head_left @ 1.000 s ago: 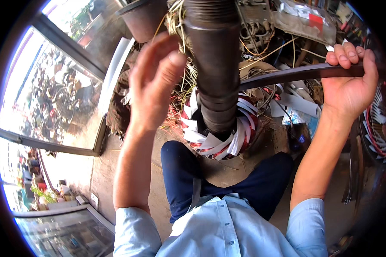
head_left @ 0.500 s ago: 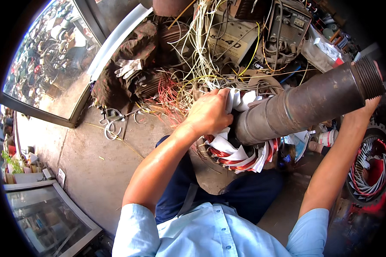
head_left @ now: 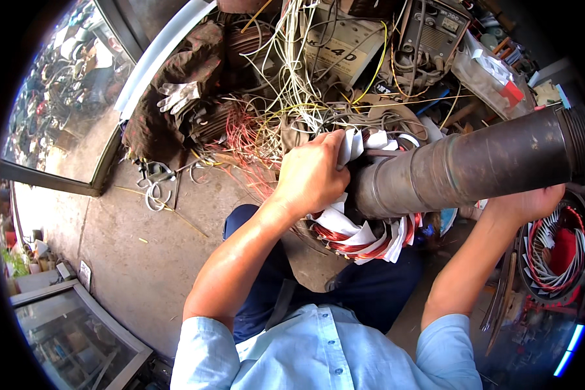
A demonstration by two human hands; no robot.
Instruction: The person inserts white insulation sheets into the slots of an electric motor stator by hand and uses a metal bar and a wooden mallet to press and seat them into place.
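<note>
The pipe (head_left: 465, 168) leans to the right, its lower end inside the ring (head_left: 361, 242), where that end is lost to sight; its ridged upper end fades into the dark edge of the view. The pipe and the left hand (head_left: 315, 172) cover part of the ring, which shows red wire and white strips (head_left: 351, 148) along its near side. The right hand (head_left: 530, 203) is under the pipe's upper part; its fingers are mostly hidden, so I cannot tell how they close. The left hand lies on the ring's left side, beside the pipe, fingers together and bent over, tips out of sight near the strips; whether they pinch anything, I cannot tell.
</note>
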